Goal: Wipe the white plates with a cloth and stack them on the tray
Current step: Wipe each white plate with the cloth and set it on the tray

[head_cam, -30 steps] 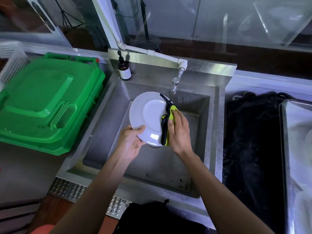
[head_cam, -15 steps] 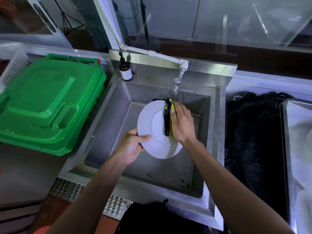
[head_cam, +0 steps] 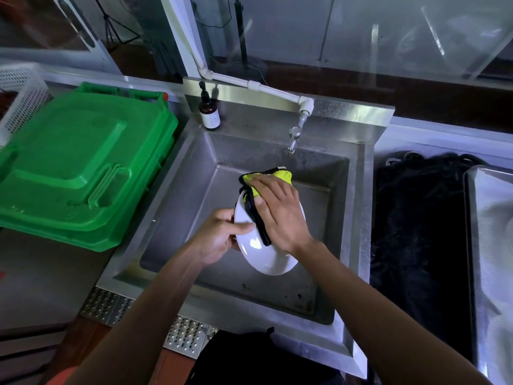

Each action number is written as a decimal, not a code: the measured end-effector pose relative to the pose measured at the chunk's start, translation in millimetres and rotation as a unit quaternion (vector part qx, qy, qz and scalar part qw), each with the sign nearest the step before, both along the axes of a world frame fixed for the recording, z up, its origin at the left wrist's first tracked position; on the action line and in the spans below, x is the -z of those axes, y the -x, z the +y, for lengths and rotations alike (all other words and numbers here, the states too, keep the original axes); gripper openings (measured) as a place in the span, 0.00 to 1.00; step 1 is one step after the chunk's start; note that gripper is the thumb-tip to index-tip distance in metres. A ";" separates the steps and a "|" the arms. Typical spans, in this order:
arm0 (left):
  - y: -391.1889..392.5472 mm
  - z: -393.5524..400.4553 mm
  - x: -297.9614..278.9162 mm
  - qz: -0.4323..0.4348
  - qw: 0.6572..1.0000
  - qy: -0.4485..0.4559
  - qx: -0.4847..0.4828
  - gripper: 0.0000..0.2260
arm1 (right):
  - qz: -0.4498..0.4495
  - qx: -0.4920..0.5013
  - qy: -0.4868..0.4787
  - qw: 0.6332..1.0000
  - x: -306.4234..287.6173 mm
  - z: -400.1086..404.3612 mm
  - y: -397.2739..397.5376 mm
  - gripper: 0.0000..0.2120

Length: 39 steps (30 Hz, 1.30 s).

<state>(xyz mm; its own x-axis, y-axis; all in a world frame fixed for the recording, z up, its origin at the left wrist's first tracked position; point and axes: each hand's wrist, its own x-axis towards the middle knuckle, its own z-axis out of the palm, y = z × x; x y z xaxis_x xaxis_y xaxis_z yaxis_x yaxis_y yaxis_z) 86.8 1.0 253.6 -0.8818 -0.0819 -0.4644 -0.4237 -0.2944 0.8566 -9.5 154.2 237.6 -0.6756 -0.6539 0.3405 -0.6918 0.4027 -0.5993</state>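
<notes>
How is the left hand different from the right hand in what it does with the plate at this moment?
The left hand grips the edge of the white plate with its thumb curled over the rim; the right hand lies with straight fingers on top. The left hand touches the plate directly; the right hand presses the yellow cloth against it. Both hands are bare and work over the steel sink.

One head-worn camera looks steeply down, close over the sink (head_cam: 358,218) and both forearms.
</notes>
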 end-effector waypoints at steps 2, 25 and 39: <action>-0.9 -4.4 -2.8 0.007 1.000 -0.001 0.025 0.07 | 0.024 -0.035 -0.001 0.999 0.3 2.3 -2.2 0.21; -5.6 17.4 -15.4 0.013 0.994 0.011 -0.106 0.12 | -0.142 0.153 0.041 0.977 1.8 -2.3 21.2 0.20; 6.2 24.9 -14.0 0.012 0.983 0.022 -0.179 0.09 | -0.254 0.211 0.026 0.944 7.4 -4.3 -17.9 0.23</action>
